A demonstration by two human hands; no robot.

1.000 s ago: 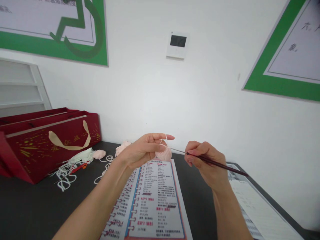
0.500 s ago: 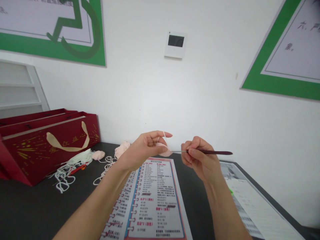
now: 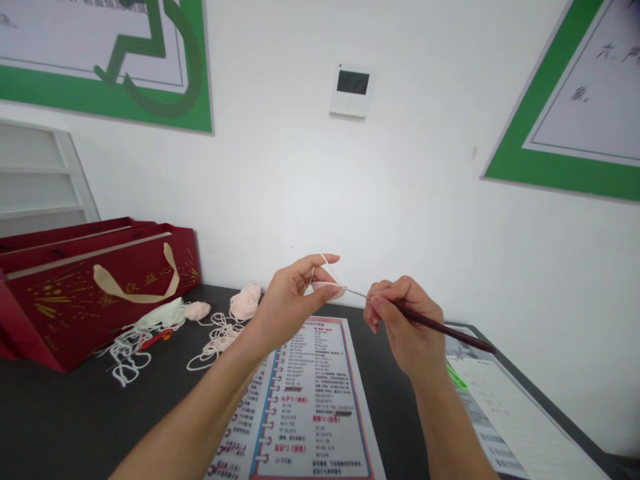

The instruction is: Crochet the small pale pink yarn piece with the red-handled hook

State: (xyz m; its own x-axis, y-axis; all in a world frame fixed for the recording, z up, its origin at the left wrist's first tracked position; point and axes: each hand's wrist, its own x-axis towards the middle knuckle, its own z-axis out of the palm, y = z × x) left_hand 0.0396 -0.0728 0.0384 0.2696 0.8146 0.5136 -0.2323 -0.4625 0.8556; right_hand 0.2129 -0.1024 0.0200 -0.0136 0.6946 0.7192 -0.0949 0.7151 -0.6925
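Observation:
Between thumb and fingers, my left hand [image 3: 295,293] pinches a small pale pink crochet piece [image 3: 338,292]. A strand of pink yarn [image 3: 330,267] runs over the raised index finger down to the piece. My right hand [image 3: 405,317] grips a crochet hook [image 3: 440,325] with a dark red handle, which slants down to the right. The thin metal shaft reaches left, its tip at the edge of the pink piece. Both hands are held above a printed pattern sheet [image 3: 320,373] on the black table.
Pink yarn balls [image 3: 245,301] and loose white yarn [image 3: 131,360] lie at the left, near an orange-red tool [image 3: 156,339]. Red gift bags [image 3: 100,293] stand behind them. On the right are papers [image 3: 515,400] and a bright green item [image 3: 457,378]. A white wall rises behind.
The hook has tilted, its handle end dropping down and right as my right hand turned. My left hand has shifted slightly up and left with the crochet piece.

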